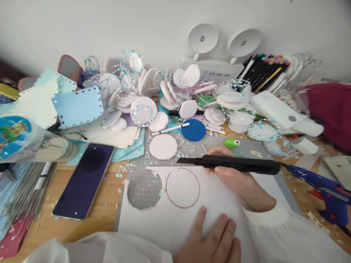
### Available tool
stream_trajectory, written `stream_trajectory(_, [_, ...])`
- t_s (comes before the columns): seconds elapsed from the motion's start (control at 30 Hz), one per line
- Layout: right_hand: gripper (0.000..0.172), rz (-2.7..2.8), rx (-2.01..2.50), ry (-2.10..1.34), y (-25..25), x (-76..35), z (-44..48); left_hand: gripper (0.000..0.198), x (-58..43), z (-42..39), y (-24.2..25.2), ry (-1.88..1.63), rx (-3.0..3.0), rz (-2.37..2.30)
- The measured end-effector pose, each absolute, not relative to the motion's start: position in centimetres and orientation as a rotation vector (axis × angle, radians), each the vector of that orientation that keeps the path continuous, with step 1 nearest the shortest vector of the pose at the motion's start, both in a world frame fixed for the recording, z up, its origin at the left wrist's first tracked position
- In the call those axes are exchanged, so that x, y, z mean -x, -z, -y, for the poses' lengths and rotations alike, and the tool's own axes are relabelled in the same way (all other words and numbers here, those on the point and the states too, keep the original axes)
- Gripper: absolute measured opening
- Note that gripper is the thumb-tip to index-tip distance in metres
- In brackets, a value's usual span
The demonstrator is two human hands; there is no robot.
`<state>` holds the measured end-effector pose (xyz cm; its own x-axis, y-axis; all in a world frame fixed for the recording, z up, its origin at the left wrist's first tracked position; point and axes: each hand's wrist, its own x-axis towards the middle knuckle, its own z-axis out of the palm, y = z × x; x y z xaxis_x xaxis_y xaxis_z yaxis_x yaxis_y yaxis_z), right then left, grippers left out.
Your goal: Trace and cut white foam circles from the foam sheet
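A white foam sheet [170,219] lies on a grey cutting mat [142,171]; it has one round hole [144,193] at its left and a brown-edged circle [182,187] traced beside it. My right hand [238,179] is closed round a long black cutting tool [233,164], held level just above and to the right of the circle. My left hand [214,237] lies flat on the sheet's near edge, fingers stretched out. A cut white disc [163,146] and a blue disc [193,130] rest beyond the sheet.
A dark phone [83,179] lies left of the mat. A blue glue gun [323,190] sits at the right. Piles of white discs [145,106], paper sheets [76,106], a box of markers [265,69] and a white device [285,113] crowd the back. Confetti scraps litter the wooden table [109,204].
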<state>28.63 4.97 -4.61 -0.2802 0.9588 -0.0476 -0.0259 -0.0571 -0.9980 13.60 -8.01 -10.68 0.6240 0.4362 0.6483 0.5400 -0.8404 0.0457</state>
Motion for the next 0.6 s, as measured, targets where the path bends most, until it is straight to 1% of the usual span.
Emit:
stream_trajectory(0.13, [0.016,1.620,1.240,-1.314,4.2,-29.6,-4.8,0.020,-13.7,7.8,10.7,1.015,2.670,0.824])
stream_trajectory(0.27, [0.014,1.718,1.254,-1.229,4.2,-30.4,-4.9,0.019,-13.5,7.7,10.3,0.963,2.729,0.824])
stream_trajectory(0.6, [0.022,1.814,1.263,-1.059,3.7,-30.0,-5.0,0.019,-13.5,7.8,10.1,0.958,2.762,0.835])
